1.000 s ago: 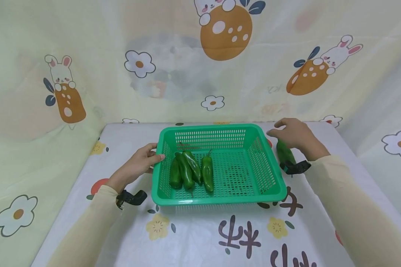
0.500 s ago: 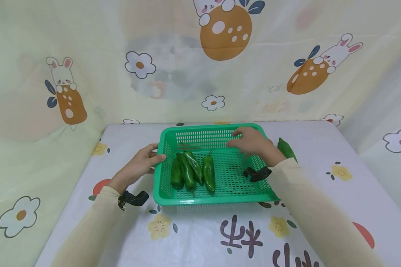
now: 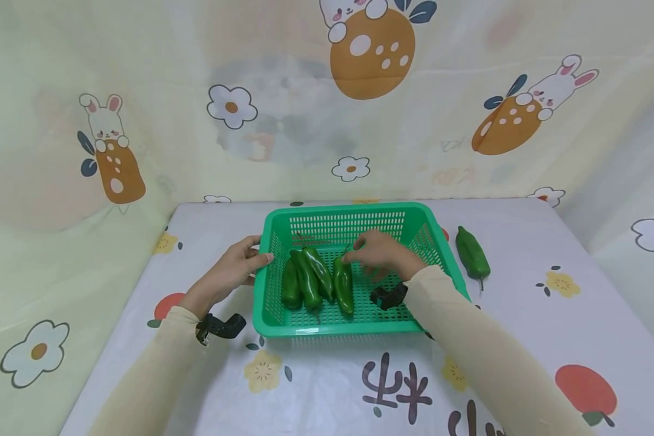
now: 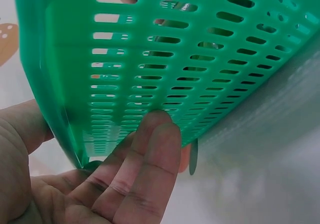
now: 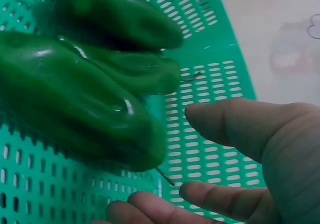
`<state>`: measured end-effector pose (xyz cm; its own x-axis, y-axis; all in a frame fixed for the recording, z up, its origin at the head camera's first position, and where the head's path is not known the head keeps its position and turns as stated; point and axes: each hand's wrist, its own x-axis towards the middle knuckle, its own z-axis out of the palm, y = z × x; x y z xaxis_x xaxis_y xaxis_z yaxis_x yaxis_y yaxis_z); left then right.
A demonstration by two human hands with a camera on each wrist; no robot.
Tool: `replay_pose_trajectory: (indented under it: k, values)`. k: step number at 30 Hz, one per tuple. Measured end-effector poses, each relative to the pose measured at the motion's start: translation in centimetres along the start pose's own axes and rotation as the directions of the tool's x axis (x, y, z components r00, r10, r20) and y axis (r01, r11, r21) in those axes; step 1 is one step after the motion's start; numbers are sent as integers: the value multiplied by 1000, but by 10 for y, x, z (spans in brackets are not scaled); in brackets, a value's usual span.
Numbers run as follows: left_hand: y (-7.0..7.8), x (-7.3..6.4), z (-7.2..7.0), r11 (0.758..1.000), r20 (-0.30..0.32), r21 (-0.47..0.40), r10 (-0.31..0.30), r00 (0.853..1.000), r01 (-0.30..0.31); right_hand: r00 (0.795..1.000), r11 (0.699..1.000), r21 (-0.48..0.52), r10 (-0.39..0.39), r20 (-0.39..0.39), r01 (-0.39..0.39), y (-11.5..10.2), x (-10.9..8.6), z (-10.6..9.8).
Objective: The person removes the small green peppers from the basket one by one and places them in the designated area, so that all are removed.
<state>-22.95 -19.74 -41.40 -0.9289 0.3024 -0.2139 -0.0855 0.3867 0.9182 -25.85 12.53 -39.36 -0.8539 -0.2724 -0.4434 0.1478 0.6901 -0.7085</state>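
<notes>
Head cam: two arms in long cream fabric sleeves (image 3: 147, 369) are reaching in from the near side, each wearing a small black wrist camera (image 3: 220, 326). L hand (image 3: 231, 266) is pinching the rectangular slotted green plastic basket (image 3: 338, 330) by its left rim, thumb on top, fingers lying along the outer wall; that grip is staying as it was 1 s ago. Big change: R hand (image 3: 384, 251) is no longer hovering over the table outside; it's now reaching inside the basket, thumb & index standing moderately apart around the stem end of a long glossy green pepper (image 3: 344, 293). It isn't visibly gripping anything per R wrist view; actual contact, can't tell. So work is prob. centring on this pepper, w/ L hand steadying the basket. Just left, three similar shiny green peppers (image 3: 307, 281) are lying bunched on the basket floor. Outside, right of the basket, one loose dark-green tapered pepper (image 3: 472, 254) is lying on the table untouched, stem pointing toward the person. Under it all, a white printed tablecloth (image 3: 316, 399) is showing yellow flowers, red fruit & dark brown lettering. Further back, pale yellow sheeting (image 3: 283, 181) w/ rabbits, orange-brown fruit & white flowers is hanging behind and at both sides.
</notes>
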Motion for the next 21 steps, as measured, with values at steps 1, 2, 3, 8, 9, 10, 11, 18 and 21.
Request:
replay_pose_trajectory:
  k: [1, 2, 3, 8, 9, 10, 11, 18, 21]
  values:
    - [0, 0, 0, 1000, 0, 2, -1, 1000, 1, 1000, 1000, 7, 9, 3, -9, 0, 0, 2]
    - [0, 0, 1, 1000, -2, 1, -4, 1000, 4, 1000, 1000, 14, 16, 7, -17, 0, 1, 3]
    - [1, -1, 1, 1000, -3, -1, -6, 1000, 6, 1000, 1000, 21, 23, 13, -23, 0, 2, 4]
    - [1, -1, 3, 1000, -4, -15, -13, 1000, 13, 998, 998, 24, 56, 19, -57, 2, 7, 10]
    - [1, -1, 3, 1000, -2, -16, -13, 1000, 12, 998, 998, 14, 60, 17, -61, 3, 8, 11]
    - [1, -1, 3, 1000, 0, -17, -12, 1000, 12, 998, 998, 7, 68, 16, -68, 4, 9, 12]
    - [2, -2, 3, 1000, -1, -17, -11, 1000, 11, 997, 997, 3, 72, 15, -72, 5, 10, 12]
    - [2, -3, 3, 1000, -6, -3, -16, 1000, 16, 997, 997, -21, 69, 30, -69, 8, 13, 16]
    - [1, -3, 3, 1000, -8, -5, -16, 1000, 16, 997, 998, -3, 66, 43, -66, 8, 13, 17]
